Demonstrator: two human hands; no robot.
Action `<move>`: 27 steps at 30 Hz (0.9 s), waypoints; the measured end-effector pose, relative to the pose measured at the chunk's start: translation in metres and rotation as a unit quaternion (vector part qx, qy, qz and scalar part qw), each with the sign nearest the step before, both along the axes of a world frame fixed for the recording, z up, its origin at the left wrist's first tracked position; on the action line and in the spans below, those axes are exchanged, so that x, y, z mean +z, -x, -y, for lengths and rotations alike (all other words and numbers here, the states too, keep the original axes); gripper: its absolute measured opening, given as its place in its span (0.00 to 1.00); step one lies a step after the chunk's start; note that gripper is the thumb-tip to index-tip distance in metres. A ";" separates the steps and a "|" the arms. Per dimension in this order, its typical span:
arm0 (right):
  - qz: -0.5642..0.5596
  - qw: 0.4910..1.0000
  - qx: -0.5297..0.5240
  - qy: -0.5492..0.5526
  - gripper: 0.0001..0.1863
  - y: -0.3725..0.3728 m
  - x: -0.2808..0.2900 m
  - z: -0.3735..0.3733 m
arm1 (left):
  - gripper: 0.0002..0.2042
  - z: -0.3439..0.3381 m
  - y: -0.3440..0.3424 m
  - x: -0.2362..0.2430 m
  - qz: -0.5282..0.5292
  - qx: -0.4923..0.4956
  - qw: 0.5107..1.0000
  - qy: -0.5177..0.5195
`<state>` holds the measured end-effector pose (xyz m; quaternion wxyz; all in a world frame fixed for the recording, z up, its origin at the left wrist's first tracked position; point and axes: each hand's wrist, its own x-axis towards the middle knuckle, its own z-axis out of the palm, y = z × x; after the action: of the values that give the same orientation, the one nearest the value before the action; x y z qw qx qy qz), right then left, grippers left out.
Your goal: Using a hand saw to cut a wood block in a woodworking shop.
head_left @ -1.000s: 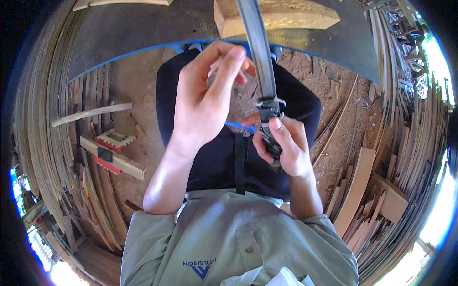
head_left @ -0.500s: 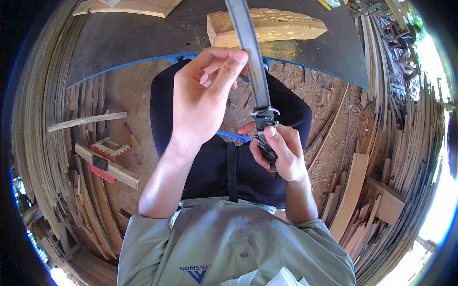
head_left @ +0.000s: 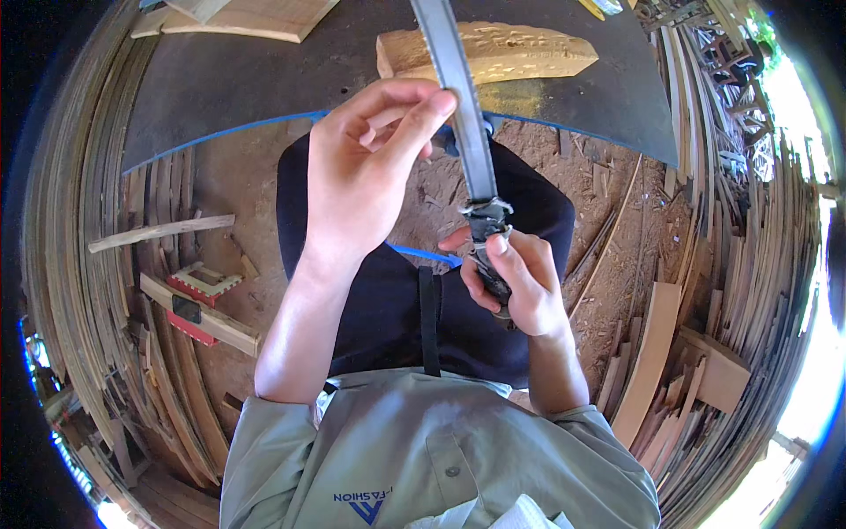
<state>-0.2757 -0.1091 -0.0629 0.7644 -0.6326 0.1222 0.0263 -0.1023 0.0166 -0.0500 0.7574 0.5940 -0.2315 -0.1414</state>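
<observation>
A long, flat grey metal blade (head_left: pixel 469 123) with a black wrapped handle (head_left: pixel 489 256) stretches up past the picture's top edge, so its far end is hidden; I cannot tell its exact kind. My right hand (head_left: pixel 527 278) is closed round the handle, thumb on top. My left hand (head_left: pixel 366 154) has its fingers curled, and its thumb and forefinger pinch the left edge of the blade partway up. Beyond the blade, a carved block of pale wood (head_left: pixel 529 53) with a chipped, pitted surface lies on the dark tabletop (head_left: pixel 238 88), partly covered by the blade.
Sawdust (head_left: pixel 518 92) lies beside the block. Flat boards (head_left: pixel 264 19) rest at the tabletop's far left. Long wood strips (head_left: pixel 92 264) line the left side, with more strips (head_left: pixel 749 291) on the right. A red box-like object (head_left: pixel 192 328) sits on the floor under a wooden piece.
My left hand has shifted slightly left and up along with the blade's upper part. The right hand keeps its hold on the handle. The view has moved a little.
</observation>
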 end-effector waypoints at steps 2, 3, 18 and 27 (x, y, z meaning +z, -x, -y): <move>0.009 1.000 -0.016 0.002 0.31 -0.001 0.002 -0.002 | 0.09 -0.003 -0.003 0.001 -0.005 -0.003 1.000 0.012; 0.022 0.998 -0.026 -0.045 0.31 0.000 0.000 0.000 | 0.10 -0.004 -0.005 0.005 -0.021 0.004 1.000 0.018; 0.102 0.792 -0.258 0.543 0.14 -0.051 0.006 0.057 | 0.22 0.055 -0.074 0.032 0.519 0.061 0.777 -0.351; 0.057 0.782 -0.210 0.584 0.11 -0.069 0.015 0.056 | 0.24 0.062 -0.067 0.035 0.466 0.013 0.798 -0.383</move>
<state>-0.2064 -0.1647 -0.0477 0.2404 -0.9169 0.2006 -0.2476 -0.0355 -0.0457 -0.0152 0.2708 0.8325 -0.4757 0.0853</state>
